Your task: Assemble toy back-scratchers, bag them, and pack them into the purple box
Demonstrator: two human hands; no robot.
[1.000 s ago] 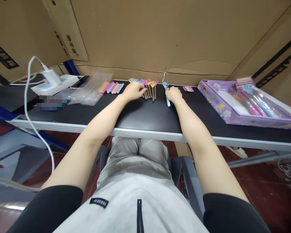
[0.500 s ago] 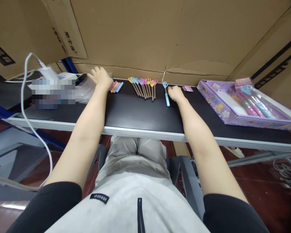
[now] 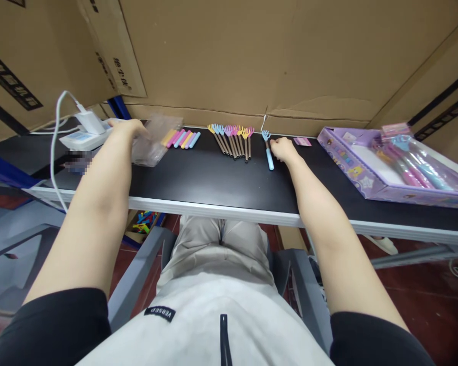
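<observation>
My left hand (image 3: pixel 132 129) is at the left of the table, by a clear plastic bag (image 3: pixel 150 147). Its fingers look spread, though some are hidden behind the wrist. Coloured handle tubes (image 3: pixel 185 139) in pink, yellow and blue lie in a row beside the bag, a few partly under it. My right hand (image 3: pixel 283 149) rests on the table, fingers curled in; what they hold, if anything, is hidden. Just left of it lies a small back scratcher (image 3: pixel 269 154) with a blue claw and blue handle. Several claw heads on metal shafts (image 3: pixel 234 142) lie fanned out mid-table.
A purple display box (image 3: pixel 361 175) holding bagged back scratchers stands on the right. Near it lies a pink card (image 3: pixel 303 142). A white power strip (image 3: pixel 82 138) with a plugged-in charger and cable is at the left. Cardboard (image 3: pixel 229 61) walls the back edge.
My left hand has moved left, off the tubes and over beside the bag, so more tubes show. The bag looks more spread out. My right hand stays by the blue back scratcher.
</observation>
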